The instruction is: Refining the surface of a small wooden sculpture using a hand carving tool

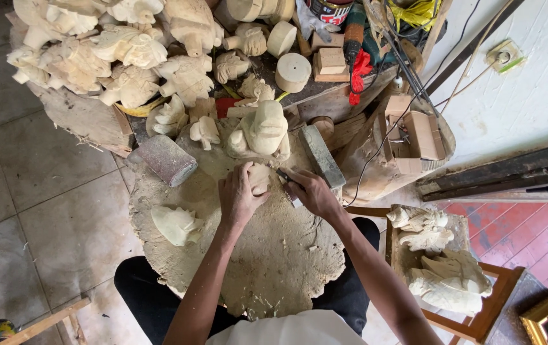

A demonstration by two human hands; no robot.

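Judged as a fine-cutting step on a small pale wood carving point(261, 177). Located near the middle of the round, dust-covered work slab point(274, 262), at 6 o'clock from a larger carved figure point(265, 131) and just beside it. Gripped by the left hand point(238, 199), fingers point(243, 172) curled over it from 9 o'clock, with most of the piece hidden beneath. Clenched in the right hand point(313, 193): a narrow chisel point(285, 177), tip directed toward 9 o'clock at the carving's 3 o'clock edge; exact contact too small to confirm. Lying apart at 10 o'clock: a cylindrical mallet point(165, 160); at 2 o'clock, a flat grey block point(320, 156). Judged necessary for the next cut: a steady clamp from the left, a short controlled push from the right, and the blade kept clear of the left fingertips, close beside the cutting edge.
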